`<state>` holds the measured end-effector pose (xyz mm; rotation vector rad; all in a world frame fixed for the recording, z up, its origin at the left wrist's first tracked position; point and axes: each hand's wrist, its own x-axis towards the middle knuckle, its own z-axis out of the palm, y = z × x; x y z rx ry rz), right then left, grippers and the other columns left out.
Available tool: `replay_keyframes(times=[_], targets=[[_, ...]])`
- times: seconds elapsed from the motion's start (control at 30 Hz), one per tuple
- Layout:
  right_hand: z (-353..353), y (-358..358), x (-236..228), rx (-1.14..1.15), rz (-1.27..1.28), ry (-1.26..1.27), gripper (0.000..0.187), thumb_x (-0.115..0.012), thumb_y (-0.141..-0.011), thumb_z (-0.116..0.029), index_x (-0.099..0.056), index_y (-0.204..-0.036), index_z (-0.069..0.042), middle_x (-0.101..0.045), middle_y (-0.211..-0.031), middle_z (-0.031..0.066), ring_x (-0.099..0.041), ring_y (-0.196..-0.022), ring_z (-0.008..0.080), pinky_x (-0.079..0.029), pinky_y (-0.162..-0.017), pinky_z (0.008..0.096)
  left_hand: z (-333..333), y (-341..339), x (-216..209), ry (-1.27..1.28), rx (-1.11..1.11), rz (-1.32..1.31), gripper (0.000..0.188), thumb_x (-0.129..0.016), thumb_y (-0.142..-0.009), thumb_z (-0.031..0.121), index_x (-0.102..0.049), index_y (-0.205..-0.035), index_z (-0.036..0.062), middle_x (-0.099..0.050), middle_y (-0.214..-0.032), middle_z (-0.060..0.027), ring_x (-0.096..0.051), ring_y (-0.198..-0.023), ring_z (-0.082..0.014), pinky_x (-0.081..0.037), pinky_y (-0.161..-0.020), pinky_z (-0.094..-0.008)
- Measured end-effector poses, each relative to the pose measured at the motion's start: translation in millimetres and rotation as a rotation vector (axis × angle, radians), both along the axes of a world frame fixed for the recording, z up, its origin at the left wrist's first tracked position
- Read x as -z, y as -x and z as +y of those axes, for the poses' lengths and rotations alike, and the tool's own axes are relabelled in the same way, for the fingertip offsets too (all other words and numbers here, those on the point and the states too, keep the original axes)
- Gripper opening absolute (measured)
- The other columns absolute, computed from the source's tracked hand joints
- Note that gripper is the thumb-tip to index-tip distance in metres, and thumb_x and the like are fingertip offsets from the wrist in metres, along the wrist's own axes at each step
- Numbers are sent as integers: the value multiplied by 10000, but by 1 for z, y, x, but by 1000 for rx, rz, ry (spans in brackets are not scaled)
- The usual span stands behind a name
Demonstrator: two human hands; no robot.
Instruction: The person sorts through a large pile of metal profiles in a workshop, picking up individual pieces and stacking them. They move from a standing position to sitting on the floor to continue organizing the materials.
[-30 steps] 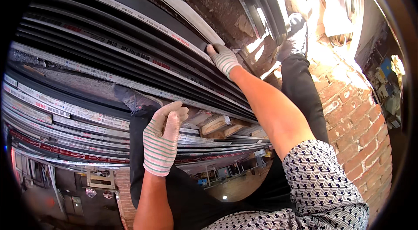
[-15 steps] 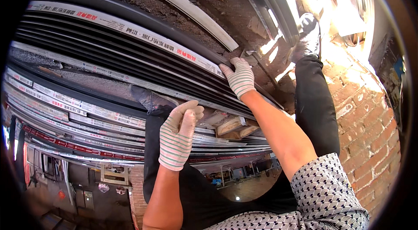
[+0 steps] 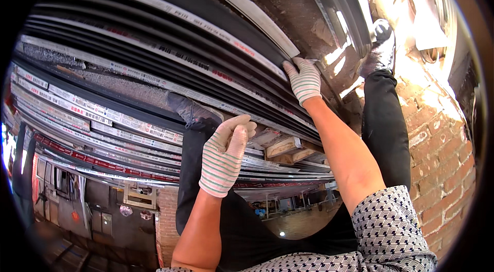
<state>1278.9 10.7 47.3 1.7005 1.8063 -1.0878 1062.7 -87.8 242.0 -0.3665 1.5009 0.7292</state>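
Note:
My right hand (image 3: pixel 306 80), in a white knit glove with green stripes, grips the near end of a long dark metal profile (image 3: pixel 216 29) with a white printed strip along it. That profile lies at the upper side of a stack of similar dark profiles (image 3: pixel 206 71), with a gap showing between them. My left hand (image 3: pixel 225 156), in a matching glove, hovers over my leg beside the stack. Its fingers are curled in with the thumb against them, and nothing shows in it.
A pale bar (image 3: pixel 247 9) lies on the debris-strewn ground beyond the stack. More labelled profiles (image 3: pixel 103 112) are layered on the left. Wooden blocks (image 3: pixel 283 147) sit beneath the stack's end. A brick surface (image 3: pixel 437 143) is at the right, by my right foot (image 3: pixel 380 48).
The gripped profile has shifted up and away from the stack, widening a dark gap. My right hand moved with it, up and right. My left hand keeps its curled pose.

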Motion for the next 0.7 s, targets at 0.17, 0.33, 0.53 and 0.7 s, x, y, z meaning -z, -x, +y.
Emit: replay_keyframes(times=[0.17, 0.33, 0.53, 0.7], targets=[[-7, 30, -13, -37, 175, -306, 444, -744, -858, -283, -622, -1203, -33, -634, -1105, 186, -572, -1078, 384, -460, -965, 463, -2, 2, -4, -19, -9, 9, 367, -547, -1046, 221, -591, -1275, -63, -694, -1141, -176, -670, -1026, -197, -527, -946, -321], [-16, 57, -22, -177, 235, -120, 690, -794, -799, -363, -545, -1319, 17, -561, -1283, 226, -517, -1222, 402, -431, -1061, 452, -4, 7, -8, -47, -16, -15, 385, -560, -1042, 227, -576, -1286, -69, -692, -1136, -163, -659, -1063, -190, -508, -969, -304], [2, 66, -11, -90, 240, 183, 674, -725, -878, -386, -528, -1328, 75, -593, -1257, 295, -577, -1183, 431, -441, -1061, 437, -14, 5, -15, -73, -78, -42, 364, -547, -1048, 212, -582, -1301, -47, -691, -1151, -129, -643, -1075, -161, -499, -965, -286], [21, 49, -5, -201, 153, -20, 638, -692, -911, -407, -549, -1322, 60, -622, -1252, 290, -592, -1208, 398, -461, -1038, 428, -18, 6, -17, -26, -172, -112, 353, -541, -1047, 195, -574, -1316, -31, -686, -1171, -121, -639, -1097, -145, -503, -969, -265]])
